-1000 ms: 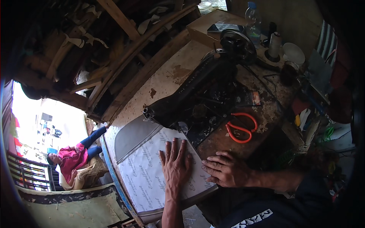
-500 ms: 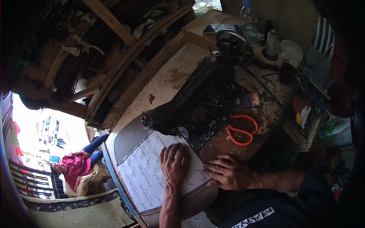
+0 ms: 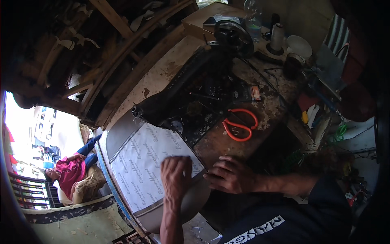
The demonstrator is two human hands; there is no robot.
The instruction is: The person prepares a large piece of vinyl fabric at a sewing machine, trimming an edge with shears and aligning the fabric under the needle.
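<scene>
a tailoring workshop: sewing machine [image 3: 195,89], scissors [image 3: 240,125], thread spool [image 3: 277,37].

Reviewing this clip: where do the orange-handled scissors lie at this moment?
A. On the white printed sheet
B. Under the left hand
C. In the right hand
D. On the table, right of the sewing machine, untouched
D: the scissors lie on the table beside the sewing machine, apart from both hands; the left hand presses the white sheet and the right hand rests at its edge.

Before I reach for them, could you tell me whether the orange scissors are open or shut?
Shut: the scissors lie flat on the table, blades together.
</scene>
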